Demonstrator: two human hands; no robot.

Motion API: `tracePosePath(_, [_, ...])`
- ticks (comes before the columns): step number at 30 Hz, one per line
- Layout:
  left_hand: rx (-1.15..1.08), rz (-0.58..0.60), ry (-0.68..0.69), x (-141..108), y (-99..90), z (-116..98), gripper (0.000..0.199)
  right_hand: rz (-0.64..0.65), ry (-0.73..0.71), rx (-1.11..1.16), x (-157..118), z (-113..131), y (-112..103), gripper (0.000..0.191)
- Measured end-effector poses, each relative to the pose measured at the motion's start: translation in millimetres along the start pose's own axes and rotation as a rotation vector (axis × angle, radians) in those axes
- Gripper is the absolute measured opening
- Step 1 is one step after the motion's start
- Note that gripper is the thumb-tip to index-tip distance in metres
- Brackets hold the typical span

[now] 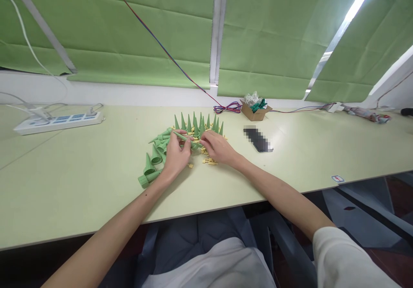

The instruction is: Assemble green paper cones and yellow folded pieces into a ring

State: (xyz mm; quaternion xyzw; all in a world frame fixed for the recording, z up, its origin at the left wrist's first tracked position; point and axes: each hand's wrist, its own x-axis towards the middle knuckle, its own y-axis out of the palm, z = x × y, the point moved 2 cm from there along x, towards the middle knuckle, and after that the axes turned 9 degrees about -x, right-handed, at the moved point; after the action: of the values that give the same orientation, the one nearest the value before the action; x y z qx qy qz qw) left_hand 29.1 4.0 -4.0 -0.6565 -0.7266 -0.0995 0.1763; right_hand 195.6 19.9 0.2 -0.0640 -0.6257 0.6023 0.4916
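Tabletop, green cone point(181, 136) between both hands point(178, 152).

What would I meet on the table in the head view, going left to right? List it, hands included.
Power strip → leftmost green cone → left hand → right hand → cardboard box → small sticker → black object at the right edge.

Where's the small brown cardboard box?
Head view, right of centre: the small brown cardboard box stands on the pale-green table, right of the coiled red-and-blue cable and beyond the flat dark slab.
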Motion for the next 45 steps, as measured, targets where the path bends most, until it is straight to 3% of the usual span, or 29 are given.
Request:
tracePosePath(16, [0.015,0.017,0.048,-1.1,1.0,0.7,0.018,0.007,0.031,0.011,-0.4,-0.5,0.5,0.021])
tracePosePath(28, [0.006,0.075,0.133,-6.8,2.8,-3.0,0.017,-0.083,0.059,0.074,0.9,-2.4,5.1,0.028])
tracePosePath(36, [0.055,0.094,0.169,-10.4,3.1,-5.1,0.014,-0.042,0.127,0.094,0.3,-0.6,5.5,0.037])
tracePosePath(45, [0.12,0.046,0.187,-8.6,2.1,-5.3,0.012,-0.032,0.104,0.159,-1.1,1.9,5.4,0.028])
